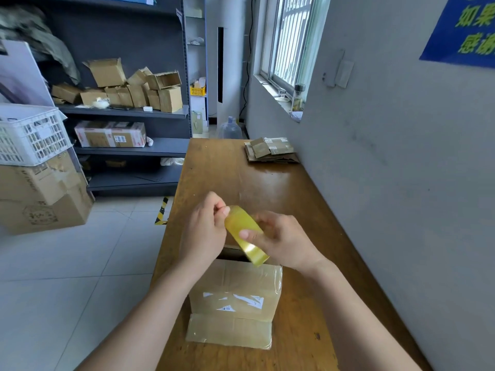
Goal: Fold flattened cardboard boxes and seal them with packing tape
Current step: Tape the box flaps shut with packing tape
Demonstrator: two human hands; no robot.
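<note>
Right hand (278,238) gripping packing tape roll (246,232) above cardboard box (235,293); left hand (207,228) pinching the roll's edge, likely picking the free end loose for sealing.

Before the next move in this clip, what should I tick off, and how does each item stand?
1. Tape roll firmly held: ok, the right hand grips it.
2. Loose tape end found: cannot tell; the left hand pinches at the roll's upper edge, no pulled strip shows.
3. Box within reach: ok, it sits on the table just below both hands.
4. Box top closed: cannot tell; a dark gap shows at its far edge.
5. Flat boxes ready: ok, stacked at the table's far end.
</note>
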